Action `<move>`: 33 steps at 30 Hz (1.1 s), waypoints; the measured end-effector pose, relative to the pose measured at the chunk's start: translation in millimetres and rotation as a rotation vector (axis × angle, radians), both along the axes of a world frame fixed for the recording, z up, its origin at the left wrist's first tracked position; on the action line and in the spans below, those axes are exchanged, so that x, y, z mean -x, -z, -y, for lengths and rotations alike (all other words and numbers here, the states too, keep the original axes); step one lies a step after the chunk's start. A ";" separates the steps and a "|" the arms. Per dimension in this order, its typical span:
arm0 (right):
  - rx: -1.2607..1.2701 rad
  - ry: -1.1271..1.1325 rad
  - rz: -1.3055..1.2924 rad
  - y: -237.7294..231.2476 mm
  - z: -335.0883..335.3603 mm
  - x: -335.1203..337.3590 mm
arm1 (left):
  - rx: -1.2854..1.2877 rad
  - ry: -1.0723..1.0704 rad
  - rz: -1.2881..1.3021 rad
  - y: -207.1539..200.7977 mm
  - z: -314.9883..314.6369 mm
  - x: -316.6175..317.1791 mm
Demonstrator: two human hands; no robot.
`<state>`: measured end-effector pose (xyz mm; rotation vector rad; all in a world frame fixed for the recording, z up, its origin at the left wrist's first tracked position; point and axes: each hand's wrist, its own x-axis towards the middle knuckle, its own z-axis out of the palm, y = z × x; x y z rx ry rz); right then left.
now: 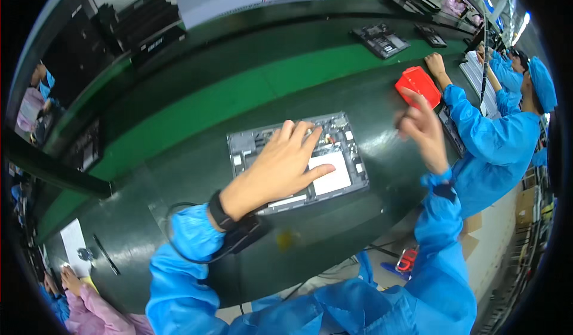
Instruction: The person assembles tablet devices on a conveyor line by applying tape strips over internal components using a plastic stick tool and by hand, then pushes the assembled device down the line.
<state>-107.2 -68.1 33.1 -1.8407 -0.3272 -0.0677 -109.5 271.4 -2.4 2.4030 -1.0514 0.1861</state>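
An opened laptop base [341, 141], dark with its inner parts showing, lies on the green bench mat in front of me. My left hand [277, 168] rests palm down across it, fingers spread, the thumb over a white rectangular part [332, 175]. A black band with a cord circles that wrist. To the right, my right hand [425, 135] is raised off the mat, next to a red plastic tray [419, 85]. Its index finger points toward the tray; the other fingers are smeared by motion, and whether they hold anything cannot be seen.
A co-worker in blue [495, 129] sits close on the right, an arm reaching beside the tray. Other dark laptop parts [380, 40] lie at the far right. At the lower left are a paper sheet [73, 242], a black pen [106, 254] and a person in pink [95, 311].
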 end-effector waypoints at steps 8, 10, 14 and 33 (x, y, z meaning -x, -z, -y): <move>-0.217 -0.080 0.067 76.6 -81.2 -94.3 | -0.074 0.111 0.083 17.8 16.3 -12.3; -0.205 -0.063 0.061 86.5 -83.5 -95.0 | -0.094 0.144 0.100 18.2 14.4 -13.6; -0.157 -0.068 0.061 87.0 -89.9 -95.9 | -0.165 0.140 0.114 15.7 18.1 -17.0; 0.034 -0.089 0.149 80.5 -98.4 -83.5 | -0.234 0.174 0.147 13.2 21.2 -17.2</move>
